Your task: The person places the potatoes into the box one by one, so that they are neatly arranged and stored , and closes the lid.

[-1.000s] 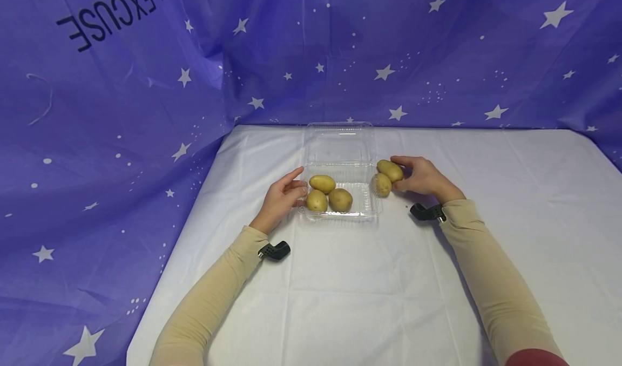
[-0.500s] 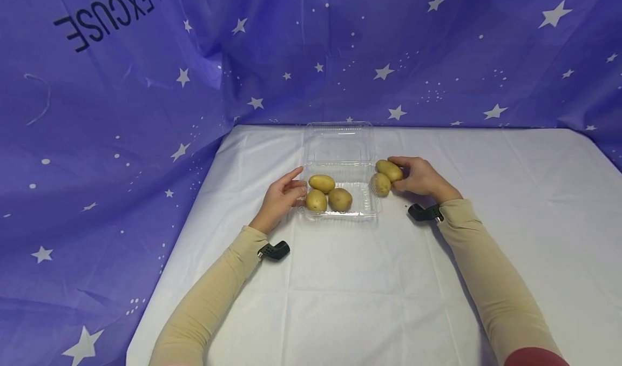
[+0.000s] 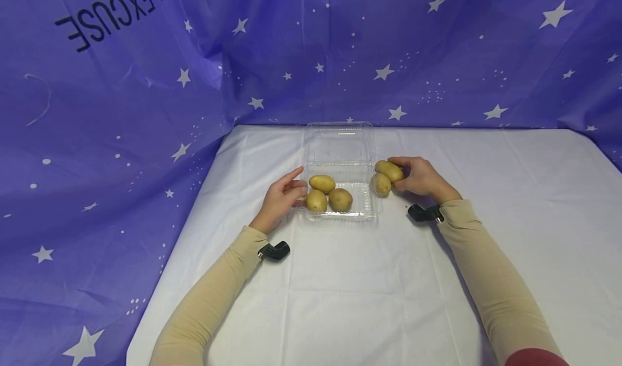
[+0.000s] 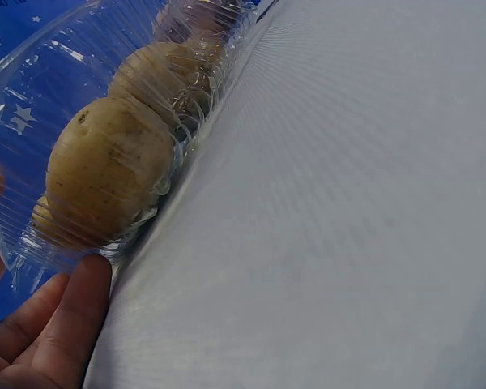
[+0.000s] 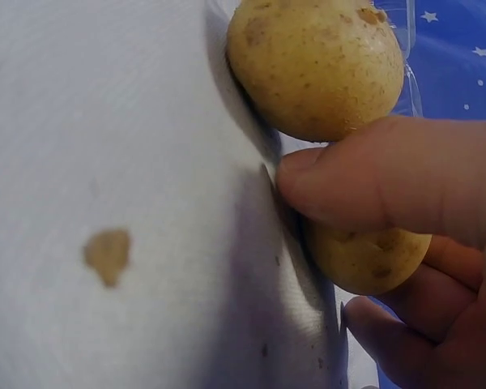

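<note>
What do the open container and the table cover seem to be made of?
The container: probably thin plastic, clear and glossy; potatoes show through its ribbed wall, which catches glints. The table cover: likely cloth, white and matte, with soft creases and fold lines.

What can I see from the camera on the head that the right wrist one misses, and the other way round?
Only the head view: the left hand, the three potatoes inside the clear container, and the word EXCUSE on the starry backdrop.
Only the right wrist view: close detail of blemishes on the two potatoes outside.
Both: those two potatoes, the right hand gripping one, the white cloth, some clear plastic, a brown speck and the starry backdrop.
</note>
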Demonstrator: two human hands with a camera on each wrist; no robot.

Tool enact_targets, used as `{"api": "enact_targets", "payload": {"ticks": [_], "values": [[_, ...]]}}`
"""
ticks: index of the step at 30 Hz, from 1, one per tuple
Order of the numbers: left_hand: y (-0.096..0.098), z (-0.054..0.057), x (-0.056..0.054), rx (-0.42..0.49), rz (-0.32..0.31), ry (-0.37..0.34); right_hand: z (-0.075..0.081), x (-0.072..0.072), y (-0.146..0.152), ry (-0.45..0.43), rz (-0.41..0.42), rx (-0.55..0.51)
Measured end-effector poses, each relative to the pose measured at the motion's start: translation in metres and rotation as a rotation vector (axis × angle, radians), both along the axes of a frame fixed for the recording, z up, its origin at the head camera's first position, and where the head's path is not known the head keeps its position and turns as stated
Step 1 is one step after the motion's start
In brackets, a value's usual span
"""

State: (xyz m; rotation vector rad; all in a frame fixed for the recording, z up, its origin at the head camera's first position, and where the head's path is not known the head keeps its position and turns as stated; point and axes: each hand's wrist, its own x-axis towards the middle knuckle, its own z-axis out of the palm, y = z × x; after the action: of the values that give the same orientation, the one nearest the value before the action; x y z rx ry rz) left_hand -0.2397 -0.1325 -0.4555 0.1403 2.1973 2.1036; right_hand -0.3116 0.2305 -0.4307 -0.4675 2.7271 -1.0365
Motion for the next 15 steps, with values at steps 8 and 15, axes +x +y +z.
{"api": "enact_targets", "payload": {"ticks": [8, 15], "values": [[0.0009, 0.0004, 0.0004, -0.002, 0.003, -0.008, 0.0000, 0.0002, 0.0009, -0.012, -0.006, -0.010], [0.0007, 0.0016, 0.0006, -0.007, 0.006, -0.008, 0.0014, -0.0015, 0.0032, 0.013, -0.008, -0.048]]}}
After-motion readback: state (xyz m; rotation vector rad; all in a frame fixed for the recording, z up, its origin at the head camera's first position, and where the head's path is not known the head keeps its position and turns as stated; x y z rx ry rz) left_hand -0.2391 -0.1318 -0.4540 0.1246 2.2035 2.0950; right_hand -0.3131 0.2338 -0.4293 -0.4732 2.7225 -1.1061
